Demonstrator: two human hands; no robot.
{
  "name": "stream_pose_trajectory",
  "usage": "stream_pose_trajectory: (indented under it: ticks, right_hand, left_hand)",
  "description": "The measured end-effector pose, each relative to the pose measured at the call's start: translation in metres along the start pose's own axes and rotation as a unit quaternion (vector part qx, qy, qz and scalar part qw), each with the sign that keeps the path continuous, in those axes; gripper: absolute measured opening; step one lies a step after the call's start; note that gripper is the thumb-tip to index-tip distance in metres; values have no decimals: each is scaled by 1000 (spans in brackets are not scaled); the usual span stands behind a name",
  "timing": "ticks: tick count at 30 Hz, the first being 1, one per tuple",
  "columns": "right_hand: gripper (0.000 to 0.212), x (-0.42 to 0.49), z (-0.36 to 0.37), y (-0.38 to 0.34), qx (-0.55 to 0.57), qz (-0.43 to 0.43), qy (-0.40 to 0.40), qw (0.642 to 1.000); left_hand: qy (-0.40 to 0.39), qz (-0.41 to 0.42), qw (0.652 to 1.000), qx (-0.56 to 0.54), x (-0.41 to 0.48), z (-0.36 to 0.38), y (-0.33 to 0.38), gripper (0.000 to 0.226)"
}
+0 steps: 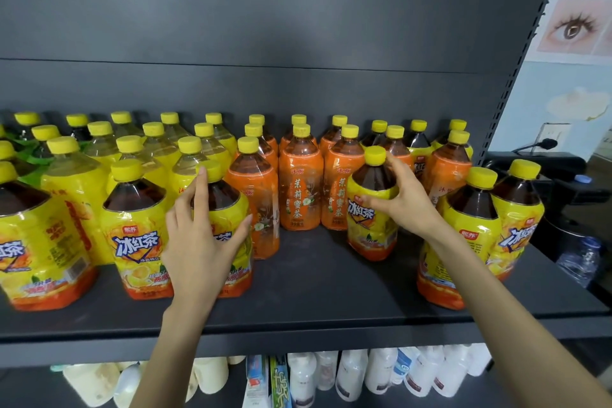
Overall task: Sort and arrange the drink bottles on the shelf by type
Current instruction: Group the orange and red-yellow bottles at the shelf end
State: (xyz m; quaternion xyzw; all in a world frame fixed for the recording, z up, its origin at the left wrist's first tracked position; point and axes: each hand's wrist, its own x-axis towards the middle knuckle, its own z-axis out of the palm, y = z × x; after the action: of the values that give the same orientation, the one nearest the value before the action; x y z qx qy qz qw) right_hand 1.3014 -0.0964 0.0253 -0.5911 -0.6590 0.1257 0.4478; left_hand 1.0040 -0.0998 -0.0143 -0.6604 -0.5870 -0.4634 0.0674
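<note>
My left hand (202, 242) is wrapped around a yellow-labelled iced tea bottle (231, 209) standing in the front row, left of centre. My right hand (404, 199) grips the shoulder of another yellow iced tea bottle (371, 219), which tilts slightly near the shelf's middle. Orange-labelled jasmine tea bottles (300, 189) stand in rows between and behind my hands. Two more iced tea bottles (470, 228) stand at the front right. Pale yellow-labelled bottles (76, 195) fill the back left. All caps are yellow.
The dark shelf board (314, 281) has bare space at the front between my hands. A perforated upright (516, 76) bounds the shelf on the right. White bottles and tubes (364, 374) crowd the lower shelf. A desk with a microphone (546, 144) lies right.
</note>
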Motion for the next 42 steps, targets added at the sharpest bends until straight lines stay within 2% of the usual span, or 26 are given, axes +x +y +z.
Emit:
stream_pose_trajectory:
  ticks: [3,6,8,10,13,16,21,27,31,34,37,40,42]
  right_hand:
    - [88,0,1,5,16,24,0,1000]
    - [79,-4,0,3,19,-3,2,1000]
    - [70,-6,-1,0,32,10,-12,999]
    - [65,-10,2,-3,71,33,-33,996]
    - [72,-18,14,-12,143,40,-84,985]
    - [61,-26,29,-26,205,33,-123,971]
    - [65,-31,43,-36,233,41,-179,955]
    - [72,-34,60,-48,245,26,-202,948]
    - [69,-31,70,-53,252,23,-212,944]
    - [65,-32,80,-55,269,24,-214,939]
    - [62,-32,83,-55,281,25,-217,934]
    - [57,-28,70,-50,248,6,-261,933]
    - [54,-22,55,-43,215,-2,-224,951]
  left_hand:
    - [-2,-2,1000,0,0,0,0,91]
    - [0,2,1000,-2,0,-1,0,90]
    - [0,4,1000,-5,0,-1,0,90]
    - [-1,6,1000,-7,0,-2,0,91]
    - [1,10,1000,-11,0,-3,-2,91]
    - [4,16,1000,-16,1,-7,-4,90]
    - [12,19,1000,-15,-1,-13,-7,91]
    - [5,19,1000,-19,-3,-13,-5,93]
    - [-15,20,999,-27,-7,-15,-5,85]
    - [32,52,998,-6,-8,-19,9,69]
    - [51,94,989,-103,0,-23,36,55]
    - [-27,88,973,-209,11,-19,57,56]
    - [-82,64,966,-235,14,-12,62,62]
